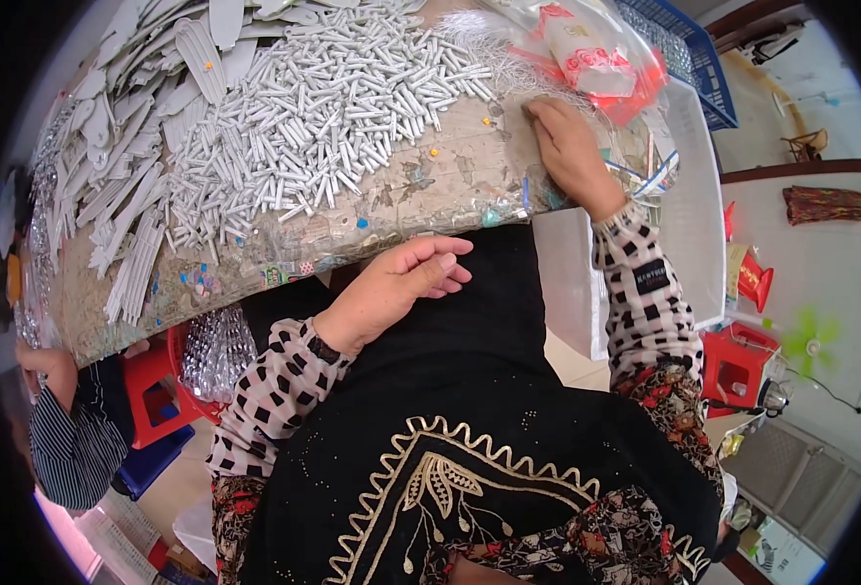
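Observation:
My left hand [382, 292] hovers over my lap at the table's near edge. Its fingers are loosely bent, the index stretched out, and nothing shows in them. On the table's right part lies my right hand [574, 156], back up, fingers stretched toward the left with no object visible in them. Just beyond it spreads a tangle of thin white threads [494, 54]. A large heap of small white-grey ribbed plastic tubes [323, 107] covers the middle of the worn table [401, 195]. Flat pale plastic strips [123, 146] are piled to its left.
A clear bag with a red-and-white packet [591, 63] lies at the far right, near a blue crate [708, 68]. A white bin [698, 195] stands right of the table. Left are a red stool [148, 390], a basket of silvery strands [218, 356] and another person's arm [55, 375].

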Motion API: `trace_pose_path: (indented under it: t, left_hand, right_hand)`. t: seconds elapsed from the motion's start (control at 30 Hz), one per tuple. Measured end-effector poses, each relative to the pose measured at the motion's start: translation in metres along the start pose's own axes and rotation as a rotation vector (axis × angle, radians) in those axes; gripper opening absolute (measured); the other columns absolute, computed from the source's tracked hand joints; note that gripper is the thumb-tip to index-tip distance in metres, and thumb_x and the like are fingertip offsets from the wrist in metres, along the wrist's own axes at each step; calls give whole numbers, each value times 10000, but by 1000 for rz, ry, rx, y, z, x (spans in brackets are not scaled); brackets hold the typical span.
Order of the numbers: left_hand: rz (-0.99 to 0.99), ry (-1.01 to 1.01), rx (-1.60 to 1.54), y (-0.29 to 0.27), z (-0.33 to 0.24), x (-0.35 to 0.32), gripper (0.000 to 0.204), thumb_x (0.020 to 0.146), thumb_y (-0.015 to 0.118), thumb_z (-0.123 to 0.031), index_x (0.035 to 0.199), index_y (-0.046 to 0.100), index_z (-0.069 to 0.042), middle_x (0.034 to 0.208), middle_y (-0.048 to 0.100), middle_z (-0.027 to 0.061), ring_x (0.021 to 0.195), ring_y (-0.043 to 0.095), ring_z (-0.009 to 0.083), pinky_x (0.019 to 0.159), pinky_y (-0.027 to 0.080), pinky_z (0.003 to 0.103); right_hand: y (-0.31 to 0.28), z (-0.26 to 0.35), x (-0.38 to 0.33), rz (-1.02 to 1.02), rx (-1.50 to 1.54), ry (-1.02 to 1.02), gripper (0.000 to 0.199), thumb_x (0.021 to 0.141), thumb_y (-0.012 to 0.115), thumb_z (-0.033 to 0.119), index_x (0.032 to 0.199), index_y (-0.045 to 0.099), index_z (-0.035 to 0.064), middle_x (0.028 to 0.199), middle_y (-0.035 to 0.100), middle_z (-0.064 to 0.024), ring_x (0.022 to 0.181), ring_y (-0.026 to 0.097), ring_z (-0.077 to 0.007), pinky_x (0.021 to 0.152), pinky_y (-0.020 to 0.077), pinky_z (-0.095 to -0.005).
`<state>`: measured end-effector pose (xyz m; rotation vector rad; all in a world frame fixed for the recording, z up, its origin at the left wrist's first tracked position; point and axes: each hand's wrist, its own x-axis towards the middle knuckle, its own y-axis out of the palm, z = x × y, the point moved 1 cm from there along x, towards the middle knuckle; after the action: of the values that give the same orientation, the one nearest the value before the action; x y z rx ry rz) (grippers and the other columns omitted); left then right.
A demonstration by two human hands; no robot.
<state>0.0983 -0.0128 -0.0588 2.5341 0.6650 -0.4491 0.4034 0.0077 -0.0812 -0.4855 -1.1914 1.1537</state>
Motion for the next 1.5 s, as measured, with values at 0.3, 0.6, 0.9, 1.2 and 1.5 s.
trace_pose_path:
  t: [0.3, 0.6, 0.9, 1.2, 1.5]
  left_hand:
    - [-6, -7, 20, 3, -2, -1, 400, 1027, 450, -284, 1336, 491, -32, 1153, 624, 118, 1063, 596, 182, 953, 457, 313]
    - [10, -11, 26, 0, 0, 1, 400, 1026, 450, -285, 1334, 491, -33, 1149, 625, 116, 1060, 597, 178, 949, 457, 312]
    - [-10, -11, 19, 3, 1, 0, 398, 1023, 459, -280, 1334, 491, -34, 1144, 626, 115, 1052, 598, 174, 947, 462, 313]
    - [-2, 11, 3, 0, 3, -3, 406, 1022, 460, -296, 1335, 491, -39, 1146, 626, 118, 1051, 600, 178, 947, 462, 315]
    - [19, 8, 15, -1, 7, -2, 407, 1022, 462, -305, 1328, 496, -38, 1144, 626, 115, 1057, 600, 180, 945, 459, 308]
  right_hand:
    - [16, -20, 42, -6, -136, 57, 237, 903, 556, 131, 1061, 617, -34, 1044, 610, -218, 1004, 573, -383, 879, 457, -422]
    - [5, 5, 7, 3, -92, 9, 257, 843, 502, 14, 1065, 625, -23, 1068, 619, -201, 1002, 581, -391, 878, 467, -431]
    - [44, -27, 78, 49, -160, 51, 338, 813, 486, 62, 1096, 665, 16, 1093, 634, -200, 1000, 603, -377, 877, 485, -424]
    - [-1, -20, 61, -32, 240, 373, 307, 906, 491, 68, 1172, 628, 2, 1008, 684, -172, 915, 664, -263, 819, 506, -329]
    - [18, 12, 16, 23, -102, -110, 295, 803, 476, -36, 1058, 623, -28, 1084, 626, -192, 1024, 583, -375, 910, 468, -420]
